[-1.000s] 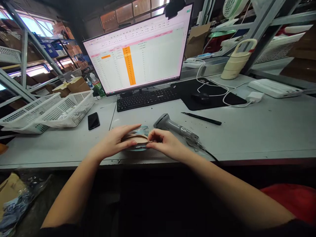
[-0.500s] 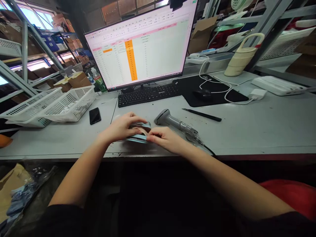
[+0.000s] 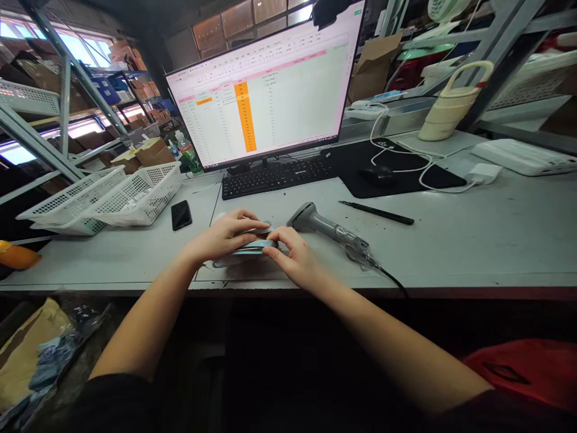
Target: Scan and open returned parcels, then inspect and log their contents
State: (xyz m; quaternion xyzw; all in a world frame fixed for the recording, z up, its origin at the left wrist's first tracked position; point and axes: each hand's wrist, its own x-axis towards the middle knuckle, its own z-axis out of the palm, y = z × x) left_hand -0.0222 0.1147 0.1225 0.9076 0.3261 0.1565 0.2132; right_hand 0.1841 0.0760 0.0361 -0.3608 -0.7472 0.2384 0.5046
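Note:
A flat, light-blue wallet-like case (image 3: 246, 255) is between my hands near the front edge of the table; its exact kind is hard to make out. My left hand (image 3: 234, 233) is closed on its left side, fingers over the top. With thumb and fingertips, my right hand (image 3: 295, 255) pinches the case's right end. Both hands cover much of it, and its inside is mostly hidden. Just right of the case lies a grey barcode scanner (image 3: 322, 224), its handle wrapped in clear plastic.
Beyond my hands are a black keyboard (image 3: 282, 177) and a monitor (image 3: 297, 99) showing a spreadsheet. At left lie a phone (image 3: 181, 215) and white perforated baskets (image 3: 157, 186). A black pen-like tool (image 3: 377, 212), a mouse (image 3: 377, 175) and white cables lie to the right.
The case's gap has narrowed, and its tan inside shows less. My right fingers have shifted along its right end. The whole view has swung slightly left.

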